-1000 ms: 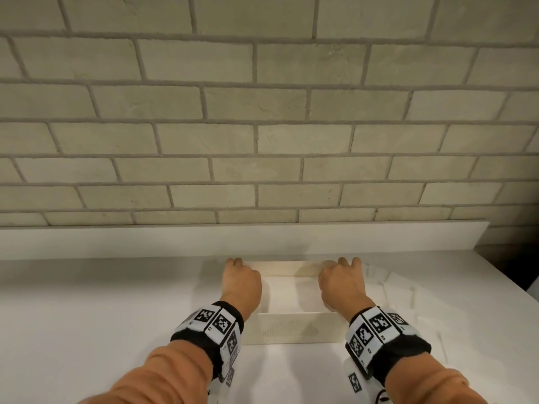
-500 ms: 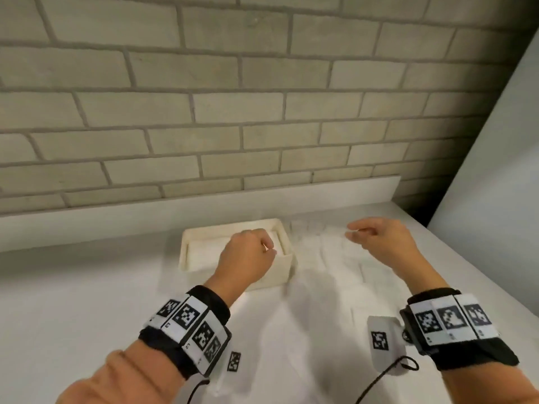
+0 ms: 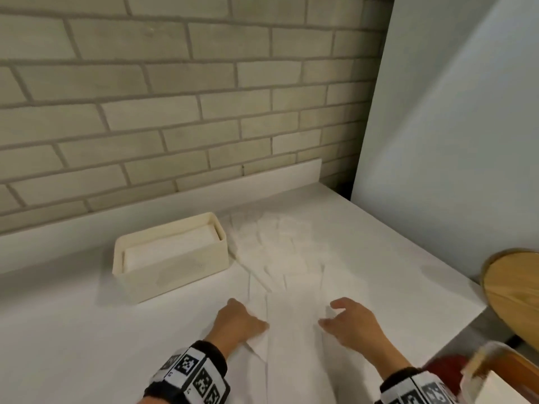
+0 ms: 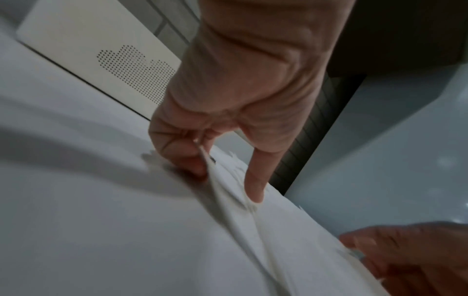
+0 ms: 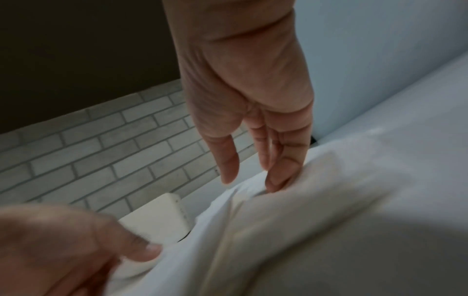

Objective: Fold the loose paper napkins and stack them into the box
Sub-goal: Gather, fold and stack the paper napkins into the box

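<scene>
Partway: folded napkins [image 3: 172,247] already stacked in cream box [image 3: 175,272] near back edge of countertop [image 3: 73,330]. Loose napkins [image 3: 277,252] heaped just beside box, toward right edge, unfolded. Pinching left edge of flat napkin [image 3: 291,330] near front edge with left hand [image 3: 237,322]; right hand [image 3: 350,322] fingertips on opposite edge, grip unclear.

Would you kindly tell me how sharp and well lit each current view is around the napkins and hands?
Head view: evenly lit but soft; the white napkins barely separate from the white counter, and the box casts a faint shadow. Left wrist view: dim, left hand fairly crisp, near napkin smeared. Right wrist view: dim, right hand readable, foreground blurred.
</scene>
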